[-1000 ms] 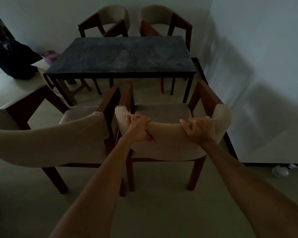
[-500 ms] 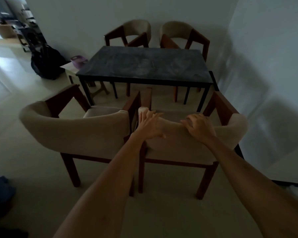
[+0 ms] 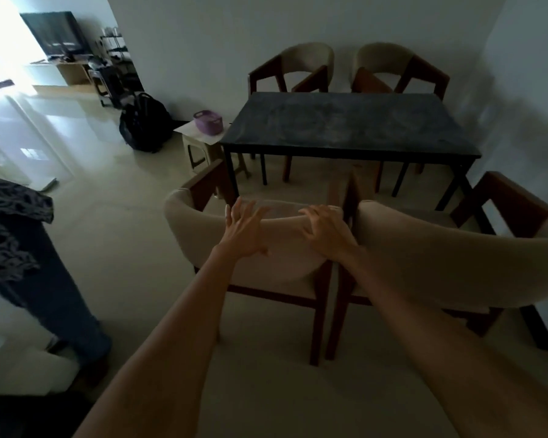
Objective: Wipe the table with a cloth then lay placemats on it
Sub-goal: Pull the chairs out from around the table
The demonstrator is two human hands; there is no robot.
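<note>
The dark rectangular table [image 3: 345,128] stands ahead against the right wall, its top bare and smudged. Between it and me stand two beige chairs with brown wooden frames. My left hand [image 3: 244,230] hovers with spread fingers over the backrest of the left chair [image 3: 190,216]. My right hand [image 3: 325,230] is over the same backrest near its right end, fingers loosely bent, holding nothing. The right chair [image 3: 440,248] stands close beside it. No cloth or placemat shows.
Two more chairs [image 3: 307,67] sit behind the table at the wall. A purple basket [image 3: 208,121] rests on a small stool left of the table, with a black backpack [image 3: 144,126] beyond. A person in jeans [image 3: 45,263] stands at the left.
Both hands let go of the right chair's backrest and shifted left over the left chair. The view swung left, showing the bright room and the standing person.
</note>
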